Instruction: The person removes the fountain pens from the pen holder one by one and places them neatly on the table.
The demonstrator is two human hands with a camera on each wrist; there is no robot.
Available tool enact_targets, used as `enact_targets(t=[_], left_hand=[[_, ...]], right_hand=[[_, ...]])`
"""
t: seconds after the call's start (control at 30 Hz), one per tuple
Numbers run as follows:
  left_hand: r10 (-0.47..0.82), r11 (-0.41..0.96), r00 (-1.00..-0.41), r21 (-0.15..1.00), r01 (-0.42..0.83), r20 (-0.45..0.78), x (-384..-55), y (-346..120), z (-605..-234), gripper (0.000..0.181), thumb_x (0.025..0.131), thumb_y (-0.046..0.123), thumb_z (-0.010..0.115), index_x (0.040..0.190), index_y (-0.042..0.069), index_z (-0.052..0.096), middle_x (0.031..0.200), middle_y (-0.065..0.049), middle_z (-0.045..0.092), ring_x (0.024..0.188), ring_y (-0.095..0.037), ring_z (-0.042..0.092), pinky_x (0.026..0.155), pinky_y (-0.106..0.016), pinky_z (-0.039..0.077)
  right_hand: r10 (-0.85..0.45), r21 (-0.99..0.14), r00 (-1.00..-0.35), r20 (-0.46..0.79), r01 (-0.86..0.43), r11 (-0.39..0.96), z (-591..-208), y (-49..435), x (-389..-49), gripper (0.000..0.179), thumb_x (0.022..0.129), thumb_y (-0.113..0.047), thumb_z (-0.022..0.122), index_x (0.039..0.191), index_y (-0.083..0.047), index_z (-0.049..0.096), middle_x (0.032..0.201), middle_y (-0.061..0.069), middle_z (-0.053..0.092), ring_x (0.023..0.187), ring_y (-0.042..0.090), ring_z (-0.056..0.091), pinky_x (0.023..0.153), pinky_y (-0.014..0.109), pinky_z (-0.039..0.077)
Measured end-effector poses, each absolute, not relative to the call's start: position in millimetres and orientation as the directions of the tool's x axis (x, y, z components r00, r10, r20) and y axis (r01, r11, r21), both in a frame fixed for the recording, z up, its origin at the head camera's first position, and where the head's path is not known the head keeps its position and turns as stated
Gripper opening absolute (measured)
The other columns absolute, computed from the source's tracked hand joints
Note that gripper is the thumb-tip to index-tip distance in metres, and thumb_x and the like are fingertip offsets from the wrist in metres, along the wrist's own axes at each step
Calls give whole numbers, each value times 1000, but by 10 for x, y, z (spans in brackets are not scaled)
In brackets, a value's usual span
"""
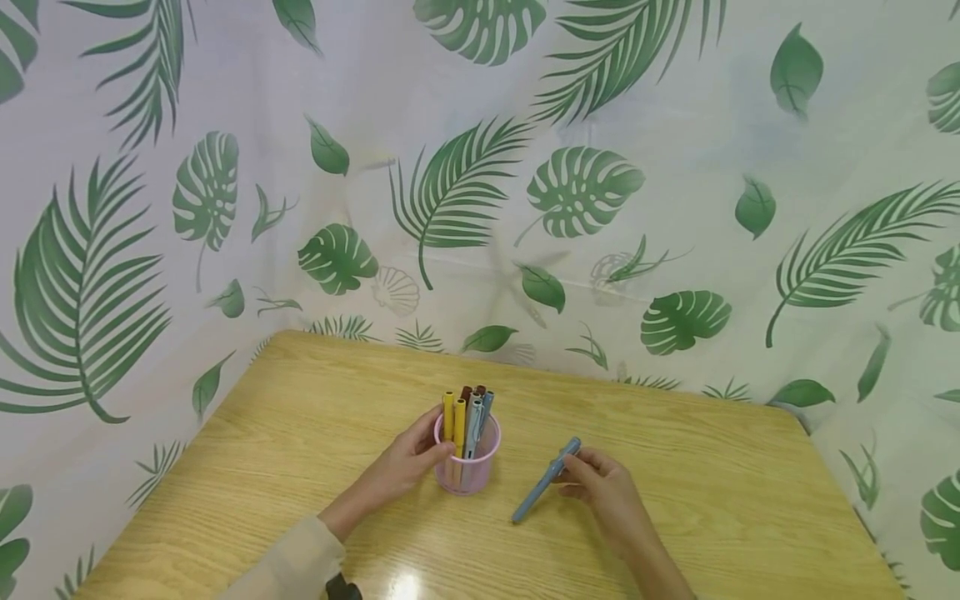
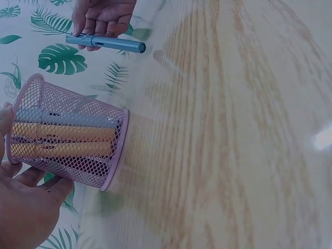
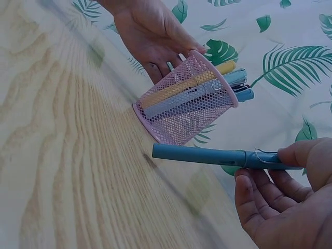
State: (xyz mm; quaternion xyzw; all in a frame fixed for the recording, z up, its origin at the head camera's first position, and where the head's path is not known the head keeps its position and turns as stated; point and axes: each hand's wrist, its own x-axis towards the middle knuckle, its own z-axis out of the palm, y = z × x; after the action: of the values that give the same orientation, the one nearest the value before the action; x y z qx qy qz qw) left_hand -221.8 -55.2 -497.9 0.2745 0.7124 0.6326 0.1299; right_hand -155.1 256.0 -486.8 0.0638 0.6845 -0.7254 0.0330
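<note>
A pink mesh pen cup point(image 1: 467, 479) stands on the table with several pens in it: yellow point(image 1: 460, 425), dark red, grey and blue ones. My left hand point(image 1: 408, 460) grips the cup's left side, thumb at the near rim and fingers around behind. To the right of the cup, my right hand point(image 1: 606, 492) pinches a blue pen point(image 1: 542, 486) near its capped, clip end. That pen point(image 3: 202, 155) slants above the table, its other end pointing down toward the near left. In the left wrist view the pens point(image 2: 67, 132) show through the mesh.
The wooden table point(image 1: 322, 408) has a pale grain and a bright light reflection near its front edge. Behind and beside it hangs a white curtain point(image 1: 465, 292) printed with green leaves. A dark band point(image 1: 342, 588) sits near the left sleeve.
</note>
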Motion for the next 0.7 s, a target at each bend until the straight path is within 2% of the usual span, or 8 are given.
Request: enact_targets(t=[0.3, 0.5, 0.7], left_hand=[[563, 34, -808, 972, 234, 175, -2240, -553, -4999, 67, 109, 14, 54, 164, 0, 18, 165, -28, 23, 149, -44, 30, 122, -48, 27], [551, 57, -821, 975, 217, 150, -2233, -557, -4989, 67, 109, 15, 54, 165, 4, 18, 166, -25, 23, 150, -41, 30, 122, -46, 28], [554, 57, -819, 975, 217, 150, -2235, -556, -4997, 67, 109, 16, 54, 165, 5, 19, 167, -23, 24, 150, -39, 31, 122, -46, 28]], right_hand=[[-36, -989, -988, -148, 149, -17, -4882, 2515, -1558, 27, 106, -16, 61, 114, 9, 61, 105, 10, 70, 99, 24, 69, 87, 35, 59], [-12, -988, -989, -148, 147, 52, -4895, 2456, -1591, 32, 106, -19, 61, 116, 10, 62, 102, 12, 70, 96, 25, 67, 85, 35, 60], [55, -979, -988, -143, 149, 141, -4923, 2378, -1644, 31, 105, -18, 62, 119, 10, 64, 98, 11, 70, 90, 24, 68, 76, 31, 60]])
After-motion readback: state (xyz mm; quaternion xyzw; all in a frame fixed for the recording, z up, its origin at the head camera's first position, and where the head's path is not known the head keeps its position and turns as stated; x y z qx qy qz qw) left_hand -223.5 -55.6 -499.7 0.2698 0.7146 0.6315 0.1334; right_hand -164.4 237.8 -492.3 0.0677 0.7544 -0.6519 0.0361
